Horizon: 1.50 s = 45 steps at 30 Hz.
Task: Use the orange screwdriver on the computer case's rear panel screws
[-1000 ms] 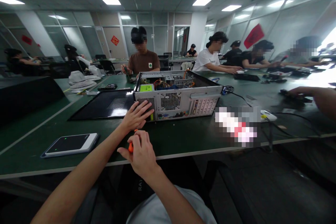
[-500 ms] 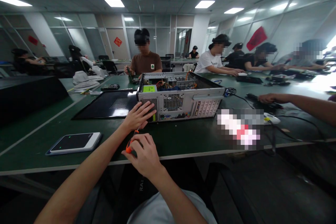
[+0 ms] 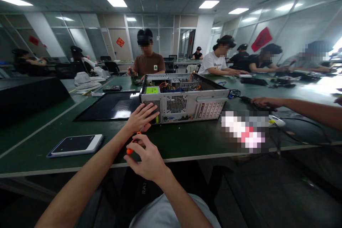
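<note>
An open silver computer case (image 3: pixel 187 114) lies on the green table with its rear panel facing me. My left hand (image 3: pixel 140 117) rests against the left end of that panel, fingers spread over the vent grille, its thumb near the screwdriver's shaft. An orange-handled screwdriver (image 3: pixel 129 150) points toward the case's lower left corner; its tip is hidden behind my left hand. My right hand (image 3: pixel 146 156) holds the handle between thumb and fingers. Inside the case are coloured wires (image 3: pixel 165 86) and a part with a bright green label (image 3: pixel 151 90).
A black side panel (image 3: pixel 114 105) lies left of the case, and a white-edged flat device (image 3: pixel 77 145) nearer me. At right, another person's hand (image 3: pixel 263 102) holds dark cables beside a white power strip (image 3: pixel 276 121). People sit across the table.
My right hand's fingers have shifted and opened slightly around the screwdriver handle. The other person's hand at right has moved left with the dark cables. My left hand stays put.
</note>
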### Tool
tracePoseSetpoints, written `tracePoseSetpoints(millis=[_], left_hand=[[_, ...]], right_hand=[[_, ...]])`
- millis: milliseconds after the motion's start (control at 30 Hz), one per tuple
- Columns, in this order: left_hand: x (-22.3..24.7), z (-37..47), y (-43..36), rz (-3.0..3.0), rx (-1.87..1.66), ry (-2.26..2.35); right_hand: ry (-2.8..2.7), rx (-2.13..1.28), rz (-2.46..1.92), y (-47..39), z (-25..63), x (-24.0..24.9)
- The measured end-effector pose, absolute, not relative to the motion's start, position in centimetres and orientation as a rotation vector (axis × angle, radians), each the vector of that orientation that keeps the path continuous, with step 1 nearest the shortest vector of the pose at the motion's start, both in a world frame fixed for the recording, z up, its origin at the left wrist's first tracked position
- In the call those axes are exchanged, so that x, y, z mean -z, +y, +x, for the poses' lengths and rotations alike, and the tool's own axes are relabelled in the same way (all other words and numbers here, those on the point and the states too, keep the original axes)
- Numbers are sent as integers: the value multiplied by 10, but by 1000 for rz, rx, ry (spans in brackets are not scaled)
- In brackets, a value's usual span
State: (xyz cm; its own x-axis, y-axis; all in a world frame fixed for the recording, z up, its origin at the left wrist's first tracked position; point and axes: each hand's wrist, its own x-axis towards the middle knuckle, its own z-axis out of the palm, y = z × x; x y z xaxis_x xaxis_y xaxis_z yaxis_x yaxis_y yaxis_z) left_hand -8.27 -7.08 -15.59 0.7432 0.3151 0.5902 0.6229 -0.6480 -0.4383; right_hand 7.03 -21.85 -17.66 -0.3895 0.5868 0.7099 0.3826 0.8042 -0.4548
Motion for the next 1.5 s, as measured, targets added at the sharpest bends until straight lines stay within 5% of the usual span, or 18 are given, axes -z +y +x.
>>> tracePoseSetpoints(millis=[500,1500], left_hand=[[155,-79,-75,-2251,619,-735],[152,-80,-78,-2226,592,-715]], right_hand=[[-1849,-46,-670,-220,72,186],[-1994,-547,-634,-219,79,173]])
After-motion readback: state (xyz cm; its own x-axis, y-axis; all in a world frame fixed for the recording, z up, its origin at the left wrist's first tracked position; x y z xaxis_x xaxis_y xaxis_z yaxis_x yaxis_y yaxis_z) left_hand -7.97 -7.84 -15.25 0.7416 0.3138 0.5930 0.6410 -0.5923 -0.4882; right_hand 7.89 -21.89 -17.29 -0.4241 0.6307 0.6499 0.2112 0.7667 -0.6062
